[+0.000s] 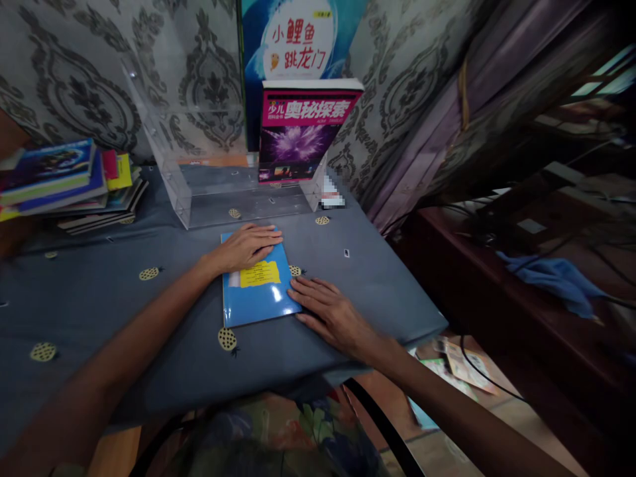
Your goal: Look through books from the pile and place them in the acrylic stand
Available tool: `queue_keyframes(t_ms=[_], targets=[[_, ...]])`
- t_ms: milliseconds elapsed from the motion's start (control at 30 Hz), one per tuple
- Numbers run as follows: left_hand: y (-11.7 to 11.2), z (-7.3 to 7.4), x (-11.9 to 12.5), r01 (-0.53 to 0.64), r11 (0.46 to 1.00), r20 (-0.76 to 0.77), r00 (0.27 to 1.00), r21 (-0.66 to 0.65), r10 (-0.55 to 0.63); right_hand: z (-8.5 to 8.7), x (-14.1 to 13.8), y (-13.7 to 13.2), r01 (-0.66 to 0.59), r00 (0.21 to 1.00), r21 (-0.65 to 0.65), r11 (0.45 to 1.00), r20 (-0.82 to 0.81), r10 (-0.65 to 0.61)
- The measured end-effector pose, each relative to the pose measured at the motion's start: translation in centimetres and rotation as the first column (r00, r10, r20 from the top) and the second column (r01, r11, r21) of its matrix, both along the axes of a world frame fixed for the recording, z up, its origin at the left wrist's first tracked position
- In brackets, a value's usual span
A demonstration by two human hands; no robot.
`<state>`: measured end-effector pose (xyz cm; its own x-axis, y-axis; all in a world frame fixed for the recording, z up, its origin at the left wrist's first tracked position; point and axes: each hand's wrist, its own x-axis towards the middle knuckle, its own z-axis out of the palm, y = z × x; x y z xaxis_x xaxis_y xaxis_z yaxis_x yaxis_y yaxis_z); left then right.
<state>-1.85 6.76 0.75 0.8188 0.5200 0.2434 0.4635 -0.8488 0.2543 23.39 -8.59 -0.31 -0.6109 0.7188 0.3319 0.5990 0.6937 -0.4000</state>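
A blue book [256,305] with a yellow text patch lies closed and flat near the table's front edge. My left hand [251,246] rests flat across its upper part, fingers stretched to the right. Against the book's right edge lies my right hand [330,311], its fingers extended and palm down. Behind the book stands a clear acrylic rack [238,205]. A thick purple-and-pink book [305,136] stands upright at the rack's right end, and a taller teal book [303,40] with a white oval shows behind it.
A blue-grey tablecloth [183,344] with pineapple prints covers the table. Stacked books [74,179] sit at the back left. To the right, a dark red cabinet [477,291] holds a blue cloth [556,281] and cables. Papers [467,368] lie on the floor.
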Motion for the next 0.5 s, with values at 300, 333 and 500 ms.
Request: queue_keyframes(t_ms=[300, 333, 500], targets=[[-1.5, 0.9, 0.1, 0.026, 0.998, -0.092, 0.995, -0.060, -0.031, -0.4, 0.1, -1.3, 0.020, 0.999, 0.081, 0.996, -0.049, -0.016], [-2.0, 0.9, 0.1, 0.043, 0.997, -0.099, 0.994, -0.068, -0.050, -0.3, 0.1, -1.3, 0.020, 0.999, 0.076, 0.997, -0.048, -0.017], [-5.4, 1.2, 0.2, 0.122, 0.988, -0.097, 0.987, -0.099, -0.131, -0.2, -0.1, -1.3, 0.036, 0.997, 0.062, 0.997, -0.073, -0.032]])
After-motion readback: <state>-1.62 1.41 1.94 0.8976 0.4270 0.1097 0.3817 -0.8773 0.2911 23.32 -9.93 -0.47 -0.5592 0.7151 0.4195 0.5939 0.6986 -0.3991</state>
